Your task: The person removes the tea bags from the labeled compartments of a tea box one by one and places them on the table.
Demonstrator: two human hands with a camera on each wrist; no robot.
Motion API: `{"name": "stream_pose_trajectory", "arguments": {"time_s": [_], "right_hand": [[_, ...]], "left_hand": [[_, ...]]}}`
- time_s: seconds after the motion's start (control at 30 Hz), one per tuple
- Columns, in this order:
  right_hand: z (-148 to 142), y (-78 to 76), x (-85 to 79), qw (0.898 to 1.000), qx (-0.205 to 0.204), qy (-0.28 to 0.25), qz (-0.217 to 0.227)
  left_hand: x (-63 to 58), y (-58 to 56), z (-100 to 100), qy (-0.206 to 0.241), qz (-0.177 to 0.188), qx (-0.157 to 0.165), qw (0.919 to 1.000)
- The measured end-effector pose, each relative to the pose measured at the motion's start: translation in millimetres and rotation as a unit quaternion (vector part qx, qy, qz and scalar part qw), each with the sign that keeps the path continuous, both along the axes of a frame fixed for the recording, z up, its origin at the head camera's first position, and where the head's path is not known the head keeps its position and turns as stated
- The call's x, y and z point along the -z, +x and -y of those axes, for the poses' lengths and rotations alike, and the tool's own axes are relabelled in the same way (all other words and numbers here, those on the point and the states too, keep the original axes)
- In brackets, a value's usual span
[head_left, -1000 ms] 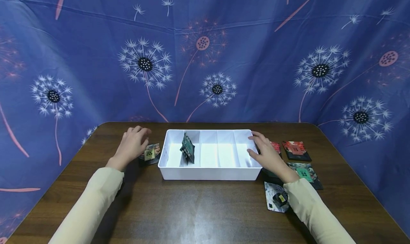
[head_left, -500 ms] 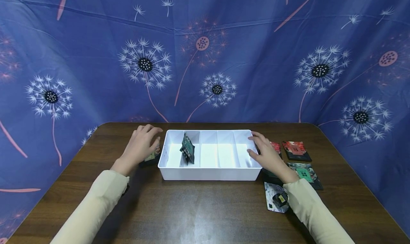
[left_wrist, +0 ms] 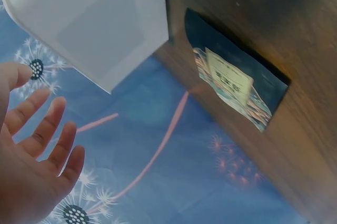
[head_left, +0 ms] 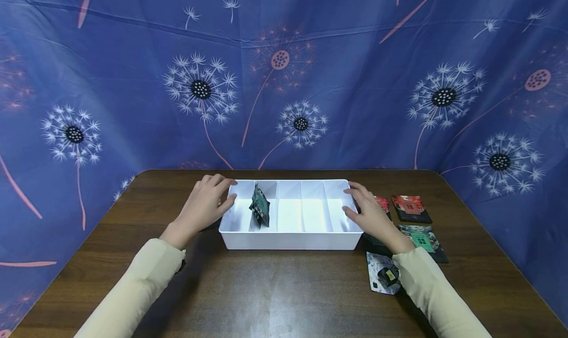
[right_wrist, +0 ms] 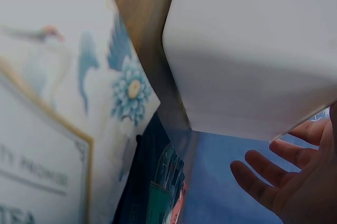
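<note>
A white divided box [head_left: 290,241] sits on the table. One dark green tea sachet [head_left: 261,209] leans upright in its left part. My left hand [head_left: 204,205] is at the box's left rim, fingertips over the edge and fingers loosely spread. At the right rim my right hand [head_left: 372,217] rests its thumb and index fingertips over the edge. In the right wrist view its other fingers [right_wrist: 260,168] hang relaxed outside the box wall. Flat on the table left of the box lies a dark sachet with a yellow label [left_wrist: 229,79], mostly hidden by my left hand in the head view.
Right of the box lie a red-and-black sachet [head_left: 410,208], a green-labelled sachet [head_left: 422,240] and a pale sachet [head_left: 382,274]. Others there are partly covered by my right arm. Behind the table hangs a blue dandelion-print cloth [head_left: 284,96].
My left hand has moved right, from above the yellow-labelled sachet to the box's left rim. My right hand and the box have stayed in place.
</note>
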State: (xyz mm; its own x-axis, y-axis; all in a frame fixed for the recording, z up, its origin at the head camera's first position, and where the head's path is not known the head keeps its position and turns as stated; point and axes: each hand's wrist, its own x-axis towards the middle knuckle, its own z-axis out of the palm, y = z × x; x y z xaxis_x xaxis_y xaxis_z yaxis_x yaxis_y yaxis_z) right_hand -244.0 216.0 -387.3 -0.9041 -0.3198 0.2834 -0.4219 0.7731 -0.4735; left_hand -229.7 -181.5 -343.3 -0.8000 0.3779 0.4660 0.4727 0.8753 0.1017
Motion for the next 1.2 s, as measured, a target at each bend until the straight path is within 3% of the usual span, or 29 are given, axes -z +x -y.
{"name": "stream_pose_trajectory", "arguments": {"time_s": [0.2,0.5,1.2], "right_hand": [[1.2,1.0,0.2,1.000,-0.001,-0.006,-0.021],[0.6,0.1,-0.9,1.000,0.007,0.004,0.016],[0.8,0.5,1.0,1.000,0.008,0.002,0.012]], "left_hand": [[-0.5,3.1,-10.5,0.005,0.006,0.015,0.9999],[-0.2,5.4,-21.8,-0.004,0.023,0.023,0.9994],[9.7,2.3,-37.2,-0.017,0.019,0.028,0.9993]]}}
